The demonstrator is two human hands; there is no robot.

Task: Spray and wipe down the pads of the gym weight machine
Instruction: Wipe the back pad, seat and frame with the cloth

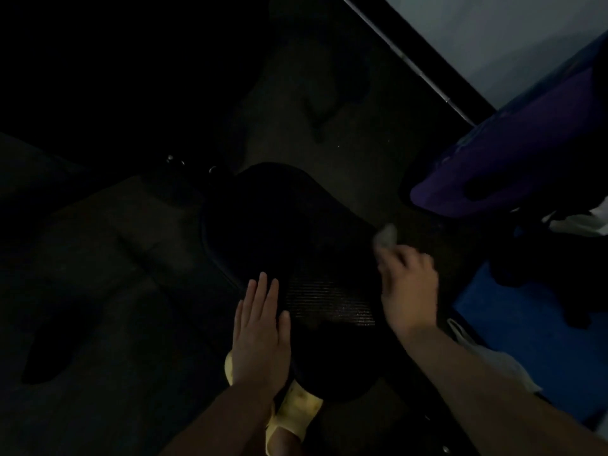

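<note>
Head view, very dim: wiping step under way. Left hand (261, 327) flat on dark pad (283, 225), fingers straight, released. Right hand (409, 291) at pad's right edge, fingers grasping pale cloth (385, 235). Next: sweeping cloth across pad, probably toward far end. No spray bottle visible. Purple bag (513, 159) crowding right side; yellow sandal (297, 413) below pad.

R hand (409, 291) w/ cloth (385, 235) on pad (279, 218)

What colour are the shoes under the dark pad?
Pale yellow shoes, best seen in the head view.
</note>
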